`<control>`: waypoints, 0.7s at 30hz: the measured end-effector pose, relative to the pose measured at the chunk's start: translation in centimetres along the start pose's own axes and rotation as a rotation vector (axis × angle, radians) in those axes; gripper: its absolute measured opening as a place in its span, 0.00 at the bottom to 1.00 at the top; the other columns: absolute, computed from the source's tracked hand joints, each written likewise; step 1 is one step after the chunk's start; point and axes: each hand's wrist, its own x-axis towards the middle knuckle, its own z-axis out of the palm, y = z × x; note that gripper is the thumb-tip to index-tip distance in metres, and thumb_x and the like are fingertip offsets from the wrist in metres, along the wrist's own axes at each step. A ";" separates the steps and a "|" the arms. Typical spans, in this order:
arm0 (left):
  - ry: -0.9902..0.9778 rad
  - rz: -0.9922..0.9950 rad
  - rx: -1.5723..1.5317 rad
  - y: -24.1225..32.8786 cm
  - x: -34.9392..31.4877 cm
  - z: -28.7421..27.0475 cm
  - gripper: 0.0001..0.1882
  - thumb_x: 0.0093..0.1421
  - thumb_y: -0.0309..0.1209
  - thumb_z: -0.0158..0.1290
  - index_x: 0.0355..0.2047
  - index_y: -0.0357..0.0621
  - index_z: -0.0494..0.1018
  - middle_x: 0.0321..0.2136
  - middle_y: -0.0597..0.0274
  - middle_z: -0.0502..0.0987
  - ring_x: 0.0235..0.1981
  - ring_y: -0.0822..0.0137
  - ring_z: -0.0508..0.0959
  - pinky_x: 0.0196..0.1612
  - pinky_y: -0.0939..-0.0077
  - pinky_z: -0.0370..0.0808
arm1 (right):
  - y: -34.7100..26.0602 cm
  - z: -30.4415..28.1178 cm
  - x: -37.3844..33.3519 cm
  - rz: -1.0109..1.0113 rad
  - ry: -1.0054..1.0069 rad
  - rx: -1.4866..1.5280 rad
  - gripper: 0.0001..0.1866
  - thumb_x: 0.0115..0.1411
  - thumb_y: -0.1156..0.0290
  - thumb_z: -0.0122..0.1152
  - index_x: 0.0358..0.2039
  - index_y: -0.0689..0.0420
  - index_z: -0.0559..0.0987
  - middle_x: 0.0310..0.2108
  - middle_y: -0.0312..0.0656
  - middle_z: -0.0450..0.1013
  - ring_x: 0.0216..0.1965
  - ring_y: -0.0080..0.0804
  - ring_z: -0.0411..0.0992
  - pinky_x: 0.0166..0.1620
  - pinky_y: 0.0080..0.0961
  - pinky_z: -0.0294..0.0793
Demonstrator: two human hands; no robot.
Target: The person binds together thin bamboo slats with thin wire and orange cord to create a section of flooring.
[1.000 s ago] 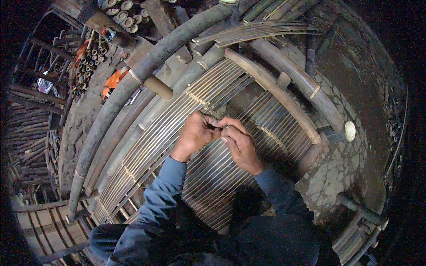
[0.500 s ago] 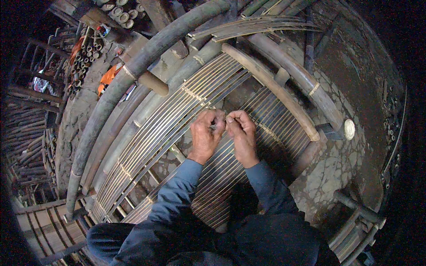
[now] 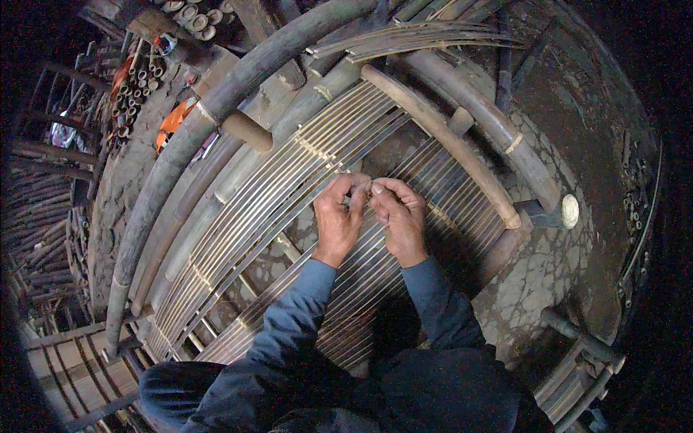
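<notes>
My left hand (image 3: 339,216) and my right hand (image 3: 398,216) meet fingertip to fingertip above a bamboo slat panel. Both are closed in a pinch, and whatever lies between the fingers is hidden or too small to name. Beneath and beyond them run the thin bamboo slats (image 3: 238,224), side by side, with a gap near the middle of the panel. Bindings (image 3: 315,148) cross the slats just beyond my left hand. Past my right hand, a thick rounded bamboo rail (image 3: 447,144) borders the far right end of the slats.
A large curved bamboo pole (image 3: 155,195) arches along the left, with a short bamboo stub (image 3: 247,130) jutting from it. Loose bamboo strips (image 3: 426,40) lie at the far side. Stacked poles (image 3: 43,216) fill the left, and orange cloth (image 3: 173,124) hangs behind the arch. Cracked paving (image 3: 534,281) lies to the right.
Both hands have shifted slightly right, still pinched together at the fingertips. My right hand has turned a little, showing more of its back.
</notes>
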 end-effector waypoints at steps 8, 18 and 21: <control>-0.097 -0.052 -0.015 0.3 0.6 -0.1 0.05 0.59 0.21 0.57 0.37 0.35 0.79 0.34 0.55 0.82 0.35 0.67 0.81 0.41 0.73 0.77 | 0.1 -0.2 -0.1 0.005 0.069 0.005 0.08 0.63 0.70 0.64 0.41 0.56 0.81 0.28 0.27 0.72 0.26 0.12 0.62 0.28 0.14 0.61; -0.072 -0.118 -0.379 -0.9 0.1 -0.1 0.08 0.60 0.21 0.58 0.41 0.35 0.78 0.35 0.60 0.81 0.36 0.70 0.79 0.41 0.76 0.77 | -1.2 0.2 0.1 0.123 -0.066 0.081 0.06 0.65 0.68 0.61 0.39 0.56 0.78 0.24 0.24 0.65 0.25 0.13 0.59 0.29 0.13 0.58; -0.089 -0.101 -0.306 -0.7 0.0 0.0 0.07 0.60 0.20 0.58 0.39 0.34 0.78 0.35 0.59 0.82 0.37 0.71 0.79 0.42 0.75 0.77 | -1.4 0.2 0.1 0.164 -0.054 0.138 0.07 0.65 0.68 0.61 0.39 0.57 0.78 0.24 0.25 0.65 0.24 0.13 0.59 0.28 0.14 0.58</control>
